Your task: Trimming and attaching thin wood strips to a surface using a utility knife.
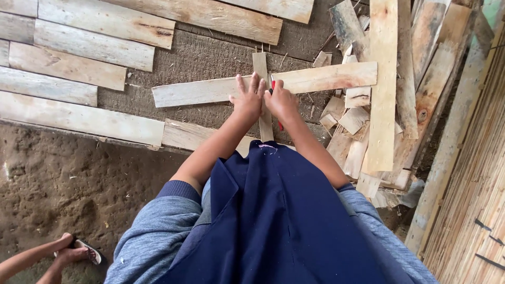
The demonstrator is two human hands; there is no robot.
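My left hand lies flat, fingers spread, on a narrow upright wooden strip where it crosses a long pale plank lying sideways. My right hand is right beside it, closed around a thin red tool like a pencil, its tip at the strip's right edge. Both forearms reach forward over my dark blue apron.
Several pale planks lie in rows at the left on rough ground. A pile of offcuts and a long upright board sit to the right. Stacked slats fill the right edge. Another person's foot in a sandal shows bottom left.
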